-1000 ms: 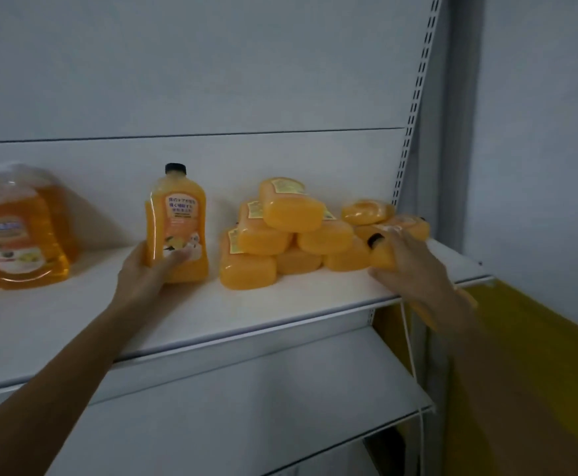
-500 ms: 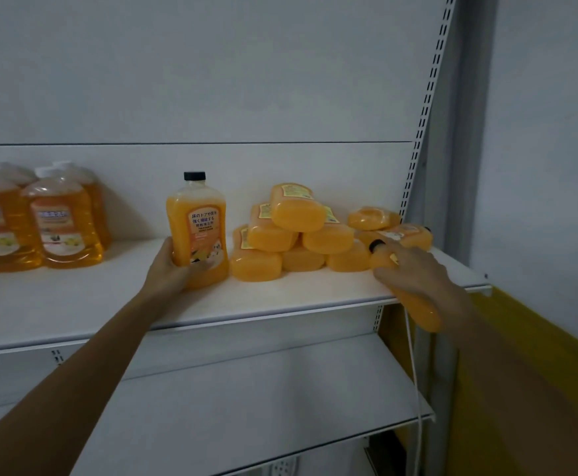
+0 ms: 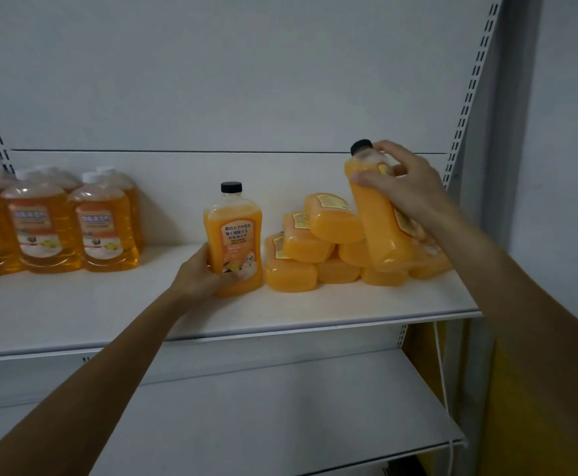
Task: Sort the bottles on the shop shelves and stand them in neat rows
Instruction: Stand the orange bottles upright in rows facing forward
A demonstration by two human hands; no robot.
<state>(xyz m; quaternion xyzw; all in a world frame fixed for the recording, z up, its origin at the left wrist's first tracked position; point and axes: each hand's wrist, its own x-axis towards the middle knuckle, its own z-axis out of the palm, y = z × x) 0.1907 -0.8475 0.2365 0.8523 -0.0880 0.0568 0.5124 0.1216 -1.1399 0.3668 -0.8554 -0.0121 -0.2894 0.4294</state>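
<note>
Nearest is the bare white lower shelf (image 3: 280, 424), w/ a thin white cord (image 3: 440, 372) hanging down its right end and a yellow panel (image 3: 538, 424) at the near right. Both bare forearms reach up and away over it to the upper shelf (image 3: 109, 304).

Left hand (image 3: 200, 276): fingers and thumb curled round the bottom of 1 upright orange bottle (image 3: 234, 235), which stands on the upper shelf near its middle, just left of the pile. It has a black cap and an orange front label facing the camera. 2 lines of Japanese read 床のドアや窓を / 強く掃除する; the smaller print below is too fine to read, and the pic at the label's foot is partly under the thumb.

Right hand (image 3: 404, 187): fingers wrapped round the top of a raised bottle (image 3: 380, 228), thumb across its shoulder. Same orange liquid, black cap up and leaning left, base hanging just over the pile. Its label is mostly under the hand, unreadable.

Behind and below it, the pile of lying bottles (image 3: 315, 245) sits at the right end of the upper shelf, approx 3 layers high, bases toward the camera; label edges show but no text legible.

Far left, well apart: amber white-capped bottles (image 3: 105, 228) standing 2 deep, labels blurred, characters on an orange band not readable.

Farthest: white back panel (image 3: 246, 80) and a slotted upright (image 3: 466, 97) at right.
</note>
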